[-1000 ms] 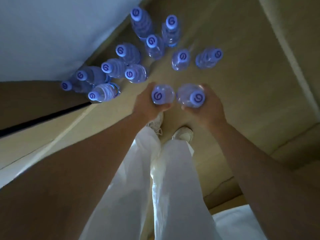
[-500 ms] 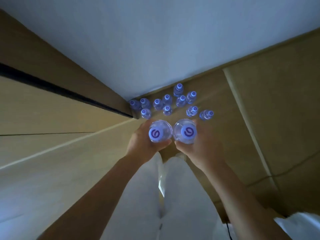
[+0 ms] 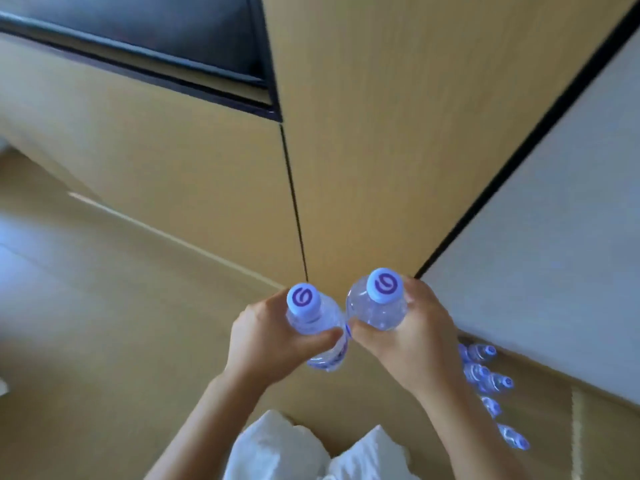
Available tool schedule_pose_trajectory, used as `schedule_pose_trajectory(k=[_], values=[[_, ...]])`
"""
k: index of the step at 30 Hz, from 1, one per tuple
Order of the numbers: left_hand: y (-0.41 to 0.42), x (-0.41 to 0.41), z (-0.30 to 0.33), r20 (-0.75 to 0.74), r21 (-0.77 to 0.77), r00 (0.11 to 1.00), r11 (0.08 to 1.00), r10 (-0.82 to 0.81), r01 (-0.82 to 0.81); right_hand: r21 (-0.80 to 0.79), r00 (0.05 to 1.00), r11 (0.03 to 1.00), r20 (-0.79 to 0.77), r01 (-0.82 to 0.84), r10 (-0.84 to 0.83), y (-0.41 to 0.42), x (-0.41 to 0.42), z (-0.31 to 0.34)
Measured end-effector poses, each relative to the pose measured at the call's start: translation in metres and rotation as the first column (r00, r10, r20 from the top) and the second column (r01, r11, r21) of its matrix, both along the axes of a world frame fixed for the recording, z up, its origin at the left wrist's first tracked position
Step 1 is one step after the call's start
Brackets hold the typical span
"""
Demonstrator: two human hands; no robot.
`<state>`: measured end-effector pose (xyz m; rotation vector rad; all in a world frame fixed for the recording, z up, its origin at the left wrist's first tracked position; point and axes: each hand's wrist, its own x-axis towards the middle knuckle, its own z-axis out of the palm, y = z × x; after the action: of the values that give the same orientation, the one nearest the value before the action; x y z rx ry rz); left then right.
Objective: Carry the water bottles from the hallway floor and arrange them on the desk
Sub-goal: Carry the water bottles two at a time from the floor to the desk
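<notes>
Water bottles: you have two in hand at the lower centre of the frame, one per hand, each upright with its cap toward the camera and its long axis running down and away through the fist. Your left hand (image 3: 266, 341) has its fingers curled round the left bottle (image 3: 313, 323), thumb across the near side just under the neck; your right hand (image 3: 412, 344) wraps the right bottle (image 3: 377, 306) the same way. The two bottles stand just beside each other, shoulders nearly touching, the right cap slightly higher in the frame. The remaining bottles (image 3: 485, 375) stand on the floor (image 3: 104, 323) at the lower right, behind your right forearm and against the white wall (image 3: 554, 254). Ahead, filling the upper frame, are wooden cabinet panels (image 3: 346, 133). No desk is in view, so judge the carry as barely begun. Both grips sit high on the bottles; the bodies hang below your fingers, so keep them vertical while walking.
</notes>
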<state>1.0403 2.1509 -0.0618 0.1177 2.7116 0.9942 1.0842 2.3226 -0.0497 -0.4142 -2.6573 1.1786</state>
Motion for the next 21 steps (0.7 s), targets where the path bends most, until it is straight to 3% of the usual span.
schedule_pose_trajectory(k=[5,10,16,21], values=[[-0.133,-0.032,0.028,-0.054,0.026,0.956,0.957,0.289,-0.288,-0.099,0.953,0.955,0.092,-0.279,0.288,-0.116,-0.072,0.013],[-0.235,-0.045,0.037,-0.108,0.078,0.827,0.834,0.551,-0.546,-0.147,0.892,0.887,0.051,-0.437,0.448,-0.215,-0.124,0.019],[-0.324,-0.064,0.04,-0.13,0.075,0.69,0.701,0.712,-0.709,-0.094,0.776,0.775,0.037,-0.625,0.63,-0.314,-0.188,0.022],[-0.378,-0.108,0.036,-0.145,0.018,0.636,0.645,0.758,-0.764,-0.049,0.671,0.673,0.045,-0.738,0.74,-0.385,-0.251,0.018]])
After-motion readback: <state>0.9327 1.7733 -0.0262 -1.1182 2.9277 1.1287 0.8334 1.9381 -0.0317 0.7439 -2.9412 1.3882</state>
